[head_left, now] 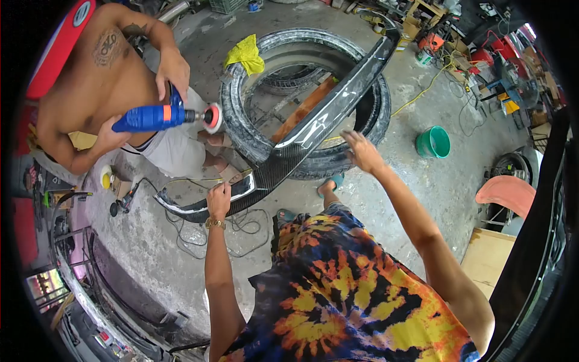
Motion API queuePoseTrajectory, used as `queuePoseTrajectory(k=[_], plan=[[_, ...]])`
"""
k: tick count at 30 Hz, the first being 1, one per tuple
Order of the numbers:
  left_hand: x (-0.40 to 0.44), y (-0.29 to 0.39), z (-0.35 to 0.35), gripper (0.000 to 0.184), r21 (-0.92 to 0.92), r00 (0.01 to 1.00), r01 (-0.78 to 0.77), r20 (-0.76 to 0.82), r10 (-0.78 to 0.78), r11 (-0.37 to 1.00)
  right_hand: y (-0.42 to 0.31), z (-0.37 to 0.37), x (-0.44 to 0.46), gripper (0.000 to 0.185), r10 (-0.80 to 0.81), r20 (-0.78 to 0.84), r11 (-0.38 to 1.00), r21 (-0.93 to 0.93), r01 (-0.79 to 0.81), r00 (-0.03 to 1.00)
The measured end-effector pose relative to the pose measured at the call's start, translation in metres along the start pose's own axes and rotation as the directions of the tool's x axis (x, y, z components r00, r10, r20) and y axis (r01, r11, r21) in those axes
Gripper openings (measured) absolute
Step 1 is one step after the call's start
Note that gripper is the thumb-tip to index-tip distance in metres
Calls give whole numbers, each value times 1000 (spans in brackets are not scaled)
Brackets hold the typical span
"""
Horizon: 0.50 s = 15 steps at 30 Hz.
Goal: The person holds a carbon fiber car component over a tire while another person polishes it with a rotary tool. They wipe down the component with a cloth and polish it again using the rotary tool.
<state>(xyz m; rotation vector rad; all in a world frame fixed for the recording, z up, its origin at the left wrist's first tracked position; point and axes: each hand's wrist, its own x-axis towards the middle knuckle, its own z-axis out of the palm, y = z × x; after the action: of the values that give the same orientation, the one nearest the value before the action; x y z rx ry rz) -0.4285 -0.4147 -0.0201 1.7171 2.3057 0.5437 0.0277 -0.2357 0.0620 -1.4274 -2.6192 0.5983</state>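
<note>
A long, glossy black carbon-fibre car panel (280, 163) lies slantwise across stacked tyres (238, 117). My left hand (219, 199), with a watch at the wrist, is closed on the panel's near left part, beside a white-edged opening. My right hand (363, 153) is open, its fingers stretched out toward the panel's right edge, over the tyre's near side; it holds nothing. Across from me, another person (90, 90) holds a blue power polisher (151, 117) in both hands. Its round pad (213, 117) is apart from the panel.
A yellow cloth (245, 55) hangs on the tyre rim. On the concrete floor, a green bucket (433, 142) stands to the right and loose cable (247, 232) lies below the panel. Tools and boxes crowd the back right. A reddish curved panel (506, 194) sits at far right.
</note>
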Motion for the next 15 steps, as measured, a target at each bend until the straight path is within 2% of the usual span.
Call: queuePoseTrajectory(k=[1, 2, 4, 5, 7, 8, 11, 12, 15], plan=[[1, 0, -1, 34, 2, 1000, 10, 10, -10, 1000, 3, -4, 19, 65, -71, -57, 997, -31, 70, 996], [2, 0, -1, 34, 7, 1000, 13, 11, -13, 1000, 11, -3, 39, 65, -74, -56, 997, -26, 73, 996], [3, 0, -2, 35, -8, 999, 24, 34, -23, 1000, 28, 5, 75, 66, -219, -46, 974, -76, 215, 975], [3, -1, -2, 35, -6, 999, 29, 35, -28, 1000, 33, 4, 91, 66, -222, -43, 973, -73, 218, 974], [4, -1, -1, 37, -4, 996, 62, 69, -62, 998, 37, 3, 114, 64, -100, -28, 992, -78, 97, 995], [4, -1, 0, 37, -6, 996, 68, 66, -67, 998, 36, 6, 120, 56, -141, -131, 985, -118, 126, 981], [6, 1, -2, 39, -46, 995, 83, 52, -80, 996, 29, -1, 147, 48, -80, -52, 978, -197, 69, 995], [6, 1, -4, 38, -49, 996, 71, 49, -68, 996, 25, -3, 155, 48, -81, -95, 966, -251, 55, 992], [7, 5, -5, 37, -48, 994, 95, 59, -92, 994, 31, 8, 179, 51, -133, -84, 953, -283, 105, 988]])
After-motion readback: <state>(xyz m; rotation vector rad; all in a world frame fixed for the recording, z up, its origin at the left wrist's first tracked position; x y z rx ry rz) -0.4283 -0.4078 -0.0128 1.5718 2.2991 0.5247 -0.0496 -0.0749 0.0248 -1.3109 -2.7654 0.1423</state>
